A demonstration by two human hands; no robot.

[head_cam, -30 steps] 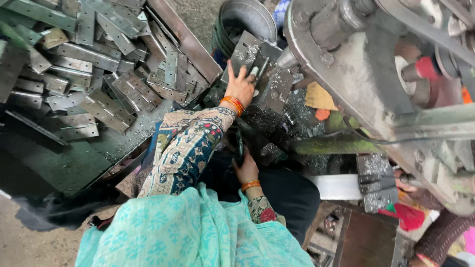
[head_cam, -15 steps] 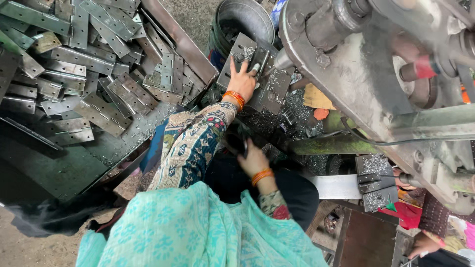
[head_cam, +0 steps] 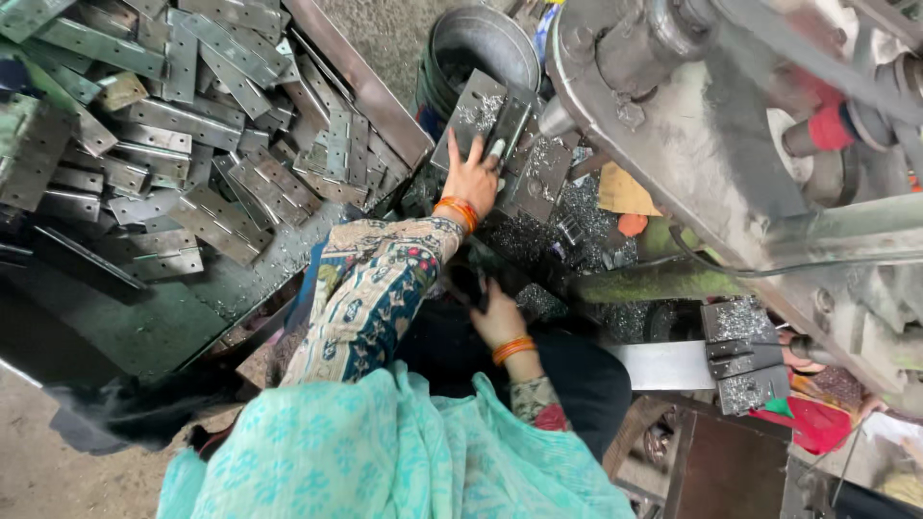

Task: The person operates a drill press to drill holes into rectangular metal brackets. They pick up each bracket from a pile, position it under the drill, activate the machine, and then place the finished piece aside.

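My left hand [head_cam: 471,178] reaches forward in a patterned sleeve, with orange bangles at the wrist. Its fingers lie spread on a grey metal hinge plate [head_cam: 507,130] that rests on the machine's shaving-covered bed [head_cam: 548,178]. The thumb side touches the plate's edge. My right hand [head_cam: 497,319], also with orange bangles, sits lower in a dark gap in front of my lap. Its fingers curl into the shadow, and what they touch is hidden.
A tray [head_cam: 135,327] at the left holds a heap of several metal hinge plates [head_cam: 202,183]. A round metal bucket [head_cam: 481,43] stands behind the bed. The large press machine [head_cam: 731,125] fills the right. Metal blocks [head_cam: 740,356] and shavings [head_cam: 586,211] lie beside it.
My left hand stays on the hinge plate on the bed. My right hand has shifted slightly to the right within the dark gap. The view has moved a little.
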